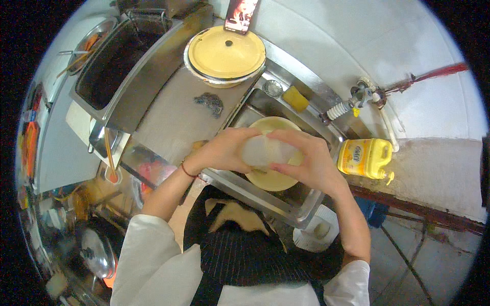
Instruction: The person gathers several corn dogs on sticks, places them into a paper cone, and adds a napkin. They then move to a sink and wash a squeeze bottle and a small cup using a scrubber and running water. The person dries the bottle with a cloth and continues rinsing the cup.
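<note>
My left hand and my right hand grip a whitish rounded object from its two sides. Motion blur hides its detail; it may be a bowl or a small container. Directly below it is a pale yellow basin, partly covered by my hands. The basin stands inside a stainless steel sink. What lies in the basin is mostly hidden.
Behind the sink are a steel wire scourer and a yellow sponge. Right stands a yellow detergent jug. A dark scouring pad lies left, near a yellow-lidded enamel pot and a propped phone. Further left is a deep steel vat.
</note>
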Available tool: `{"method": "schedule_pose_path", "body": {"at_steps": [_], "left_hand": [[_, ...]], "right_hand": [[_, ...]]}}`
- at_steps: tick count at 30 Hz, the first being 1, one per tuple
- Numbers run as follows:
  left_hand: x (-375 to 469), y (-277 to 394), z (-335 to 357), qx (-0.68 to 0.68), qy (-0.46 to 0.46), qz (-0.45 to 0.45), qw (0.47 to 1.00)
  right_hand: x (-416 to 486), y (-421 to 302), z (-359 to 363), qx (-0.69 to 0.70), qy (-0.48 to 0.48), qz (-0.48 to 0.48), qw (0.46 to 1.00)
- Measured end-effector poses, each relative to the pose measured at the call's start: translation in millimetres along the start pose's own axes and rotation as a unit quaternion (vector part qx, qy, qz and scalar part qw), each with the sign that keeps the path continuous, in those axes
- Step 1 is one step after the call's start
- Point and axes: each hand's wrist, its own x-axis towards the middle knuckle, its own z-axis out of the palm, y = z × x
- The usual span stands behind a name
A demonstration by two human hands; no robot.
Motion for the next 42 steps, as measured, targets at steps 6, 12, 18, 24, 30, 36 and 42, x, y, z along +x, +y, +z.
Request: {"method": "schedule_pose_path", "body": {"at_steps": [6, 12, 18, 24, 30, 36, 42], "left_hand": [[-30.9, -22.8, -23.0, -0.040, 0.031, -0.040, 0.998], [-80.6, -69.6, -33.7, -0.017, 0.297, -0.154, 0.942], [-105.6, -118.3, -53.2, -0.021, 0.351, -0.289, 0.890], [-111.9, -121.6, -42.1, 0.085, 0.426, -0.174, 0.884], [-131.4, -31.9, 20.1, -0.092, 0.502, -0.299, 0.806], [-52.3, -20.1, 70.5, -0.367, 0.109, -0.191, 0.904], [-40.6, -40.1, 87.4, -0.314, 0.164, -0.250, 0.901]], "right_hand": [[4.1, 7.5, -15.6, 0.026, 0.087, -0.130, 0.987], [-13.3, 28.4, -0.5, 0.650, 0.012, 0.001, 0.760], [-21.8, 39.6, 20.4, 0.809, 0.042, 0.028, 0.585], [-18.1, 43.5, 21.3, 0.846, 0.047, 0.075, 0.525], [-19.0, 69.5, 52.4, 0.832, 0.073, 0.229, 0.501], [-15.5, 98.2, 133.4, 0.820, -0.123, 0.239, 0.505], [-17.6, 134.1, 150.1, 0.706, -0.130, 0.337, 0.610]]}}
